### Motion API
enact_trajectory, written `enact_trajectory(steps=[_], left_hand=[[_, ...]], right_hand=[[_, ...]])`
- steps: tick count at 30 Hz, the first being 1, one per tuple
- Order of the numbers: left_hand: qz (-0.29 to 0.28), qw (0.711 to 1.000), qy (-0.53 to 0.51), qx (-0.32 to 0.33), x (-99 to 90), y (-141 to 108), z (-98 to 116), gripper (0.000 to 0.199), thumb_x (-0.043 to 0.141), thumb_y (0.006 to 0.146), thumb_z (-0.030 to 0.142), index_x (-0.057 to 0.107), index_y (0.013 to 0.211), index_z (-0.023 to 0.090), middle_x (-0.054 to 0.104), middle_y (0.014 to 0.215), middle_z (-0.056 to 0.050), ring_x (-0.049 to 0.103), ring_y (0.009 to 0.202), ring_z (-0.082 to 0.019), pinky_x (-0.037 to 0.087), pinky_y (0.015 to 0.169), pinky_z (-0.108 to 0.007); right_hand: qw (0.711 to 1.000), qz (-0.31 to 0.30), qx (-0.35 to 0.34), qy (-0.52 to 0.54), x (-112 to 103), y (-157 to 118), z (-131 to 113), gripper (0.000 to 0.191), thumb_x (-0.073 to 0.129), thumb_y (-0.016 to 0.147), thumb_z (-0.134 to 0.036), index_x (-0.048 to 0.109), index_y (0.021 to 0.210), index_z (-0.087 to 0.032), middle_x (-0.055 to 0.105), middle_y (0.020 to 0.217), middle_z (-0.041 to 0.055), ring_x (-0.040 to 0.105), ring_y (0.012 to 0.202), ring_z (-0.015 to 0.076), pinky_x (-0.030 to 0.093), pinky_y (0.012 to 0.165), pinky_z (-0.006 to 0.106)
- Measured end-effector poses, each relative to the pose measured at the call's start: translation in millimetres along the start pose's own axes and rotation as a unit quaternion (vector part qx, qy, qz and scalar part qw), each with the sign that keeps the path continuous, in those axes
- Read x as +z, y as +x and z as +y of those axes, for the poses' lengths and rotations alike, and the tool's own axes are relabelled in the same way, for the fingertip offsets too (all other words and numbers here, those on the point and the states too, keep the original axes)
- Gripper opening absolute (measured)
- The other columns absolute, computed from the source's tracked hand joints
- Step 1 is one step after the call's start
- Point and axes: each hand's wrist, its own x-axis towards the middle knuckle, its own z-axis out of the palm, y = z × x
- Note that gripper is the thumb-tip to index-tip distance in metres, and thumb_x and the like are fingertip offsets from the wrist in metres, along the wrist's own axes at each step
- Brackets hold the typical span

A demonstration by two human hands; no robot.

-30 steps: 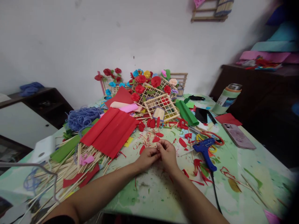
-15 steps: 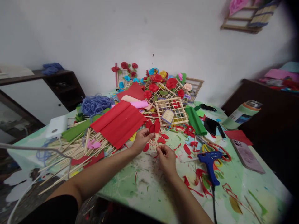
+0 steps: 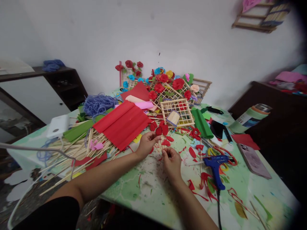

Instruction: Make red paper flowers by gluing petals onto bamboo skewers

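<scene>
Above the middle of the table, my left hand pinches a small red paper flower with loose, rounded petals. My right hand is closed just below and to the right, thumb and finger pressed together on what looks like a thin red strand under the flower; its exact kind is too small to make out. Cut red petals and thin red scraps lie scattered around both hands. To the left of my left hand, a large red crepe paper sheet rests over bamboo sticks.
A blue glue gun with a cord lies right of my hands, by scissors and a phone. Behind are a stick lattice, paper roses, blue yarn and green paper. A bottle stands at right.
Both hands keep their grip and have hardly moved. The petals at my left fingertips have turned slightly, and the whole view has shifted a little.
</scene>
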Motion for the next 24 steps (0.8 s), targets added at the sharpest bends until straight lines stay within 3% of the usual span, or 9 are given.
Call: enact_trajectory(steps=[5, 9, 17, 24], left_hand=[[-0.050, 0.995, -0.031, -0.078, 8.0, -5.9, -2.0, 0.035, 0.075, 0.062, 0.040, 0.069, 0.082, 0.012, 0.067, 0.073, -0.005, 0.057, 0.064, -0.012, 0.045, 0.064, -0.025], [-0.075, 0.994, 0.004, -0.074, 9.5, -8.5, -3.5, 0.028, 0.078, 0.058, 0.035, 0.071, 0.073, 0.013, 0.070, 0.077, -0.006, 0.061, 0.072, -0.016, 0.047, 0.069, -0.027], [-0.083, 0.993, 0.072, -0.034, 7.1, -10.4, -3.7, 0.017, 0.072, 0.065, 0.031, 0.071, 0.069, 0.013, 0.069, 0.072, -0.005, 0.061, 0.069, -0.015, 0.046, 0.066, -0.025], [-0.106, 0.991, 0.056, -0.061, 5.5, -9.2, -9.4, 0.026, 0.073, 0.066, 0.033, 0.072, 0.083, 0.013, 0.071, 0.084, -0.007, 0.063, 0.077, -0.018, 0.049, 0.073, -0.028]], right_hand=[[1.000, 0.010, 0.004, 0.013, 0.2, 0.9, -2.6, 0.020, 0.054, 0.076, -0.036, 0.059, 0.070, -0.017, 0.058, 0.059, -0.0003, 0.049, 0.053, 0.0134, 0.041, 0.053, 0.025], [1.000, -0.001, 0.013, 0.017, 0.7, 1.8, -1.3, 0.019, 0.055, 0.075, -0.035, 0.059, 0.069, -0.018, 0.059, 0.058, -0.0004, 0.049, 0.053, 0.0133, 0.040, 0.053, 0.025], [0.999, -0.012, 0.033, 0.019, 0.7, 2.3, -2.4, 0.018, 0.054, 0.074, -0.035, 0.057, 0.067, -0.018, 0.057, 0.056, -0.0006, 0.048, 0.051, 0.0133, 0.039, 0.051, 0.026], [0.998, 0.000, 0.049, 0.048, 1.0, 2.5, -4.0, 0.017, 0.056, 0.073, -0.033, 0.059, 0.066, -0.017, 0.057, 0.056, -0.0011, 0.047, 0.050, 0.0126, 0.038, 0.051, 0.025]])
